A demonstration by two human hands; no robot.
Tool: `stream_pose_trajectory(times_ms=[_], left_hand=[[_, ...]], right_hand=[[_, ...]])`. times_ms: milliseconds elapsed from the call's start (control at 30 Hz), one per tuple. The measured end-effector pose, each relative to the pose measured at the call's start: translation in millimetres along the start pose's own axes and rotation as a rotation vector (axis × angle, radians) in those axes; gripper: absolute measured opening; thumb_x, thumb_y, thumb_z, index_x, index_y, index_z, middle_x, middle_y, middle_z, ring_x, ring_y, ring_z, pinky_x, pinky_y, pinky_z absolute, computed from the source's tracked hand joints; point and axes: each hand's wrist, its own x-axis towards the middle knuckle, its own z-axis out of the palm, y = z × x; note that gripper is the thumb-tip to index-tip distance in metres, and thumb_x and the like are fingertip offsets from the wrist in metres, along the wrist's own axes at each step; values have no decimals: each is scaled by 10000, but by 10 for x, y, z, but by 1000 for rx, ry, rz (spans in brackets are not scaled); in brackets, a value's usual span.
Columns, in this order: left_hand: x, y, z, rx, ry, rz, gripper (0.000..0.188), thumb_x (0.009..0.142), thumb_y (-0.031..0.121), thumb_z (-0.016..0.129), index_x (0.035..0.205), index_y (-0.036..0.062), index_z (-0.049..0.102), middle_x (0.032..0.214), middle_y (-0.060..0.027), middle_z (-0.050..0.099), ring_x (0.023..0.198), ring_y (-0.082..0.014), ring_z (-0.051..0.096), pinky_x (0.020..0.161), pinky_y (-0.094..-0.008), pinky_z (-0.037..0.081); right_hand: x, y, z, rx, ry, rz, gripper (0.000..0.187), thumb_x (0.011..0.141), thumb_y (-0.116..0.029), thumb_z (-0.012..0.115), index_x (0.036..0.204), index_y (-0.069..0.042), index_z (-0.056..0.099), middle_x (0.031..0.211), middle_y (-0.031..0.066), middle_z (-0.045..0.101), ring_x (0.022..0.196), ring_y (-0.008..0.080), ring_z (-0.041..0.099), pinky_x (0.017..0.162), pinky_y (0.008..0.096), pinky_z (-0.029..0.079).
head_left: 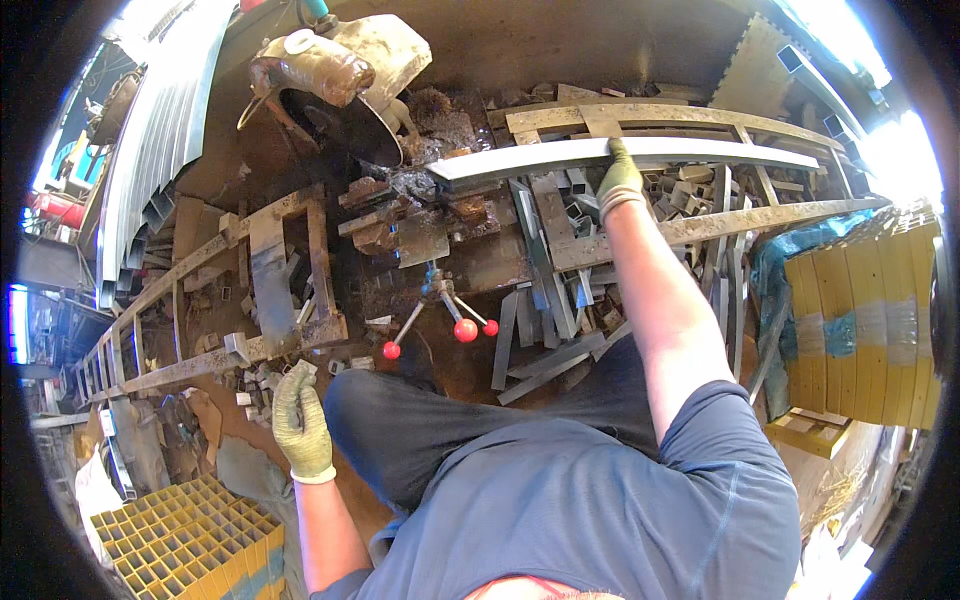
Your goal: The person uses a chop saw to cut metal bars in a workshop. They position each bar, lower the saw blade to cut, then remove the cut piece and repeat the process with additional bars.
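My right hand [621,182], in a yellowish work glove, reaches forward and is closed round a long silver metal bar [720,151]. The bar's slanted left end lies by the vise [425,240] of a cut-off saw. Above and left of that end stands the saw's dark round blade [345,125], under a dirty brownish housing [315,72]. A three-armed handle with red knobs [465,330] points toward me from the vise. Low on the left, my gloved left hand [299,425] is closed, with a short pale metal offcut [300,370] at its fingertips.
Rusty ladder-like roller frames stand left [180,360] and right [690,228], with offcuts piled around them. Long silver profiles [165,130] lean at upper left. Stacks of yellow square tubes stand at lower left [185,530] and right [860,330].
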Motion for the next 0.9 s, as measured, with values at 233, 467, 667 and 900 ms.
stream_pose_trajectory(times_ms=[233, 467, 667, 900], left_hand=[[-81, -36, 240, -99, 1, -20, 276, 1132, -11, 639, 1392, -7, 733, 1379, -116, 759, 1201, -203, 737, 1068, -360, 612], [51, 133, 619, -226, -104, 77, 266, 1139, -3, 635, 1385, -19, 735, 1334, -105, 776, 1152, -181, 753, 1067, -335, 598], [20, -32, 885, -478, -199, -13, 291, 1137, 17, 652, 1420, -28, 707, 1332, -124, 784, 1094, -188, 781, 1055, -345, 603], [-51, -263, 788, -494, -184, -45, 279, 1118, 22, 692, 1391, -17, 734, 1330, -101, 786, 1161, -170, 753, 1066, -323, 599]], right_hand=[[-252, -867, -294, 112, 133, -148, 254, 968, -319, 871, 1129, -141, 788, 1030, 49, 794, 881, 251, 749, 777, 431, 638], [-854, -1701, -1396, 33, 31, -250, 340, 1051, -405, 747, 1177, -91, 716, 1026, 119, 761, 892, 337, 750, 853, 481, 637], [-1608, -2501, -2250, -240, 68, -173, 320, 1022, -349, 782, 1153, -60, 741, 915, 155, 797, 748, 352, 779, 731, 472, 657], [-2492, -3152, -3135, -563, 164, -75, 361, 1072, -382, 735, 1176, -39, 778, 916, 151, 811, 704, 275, 755, 649, 397, 629]])
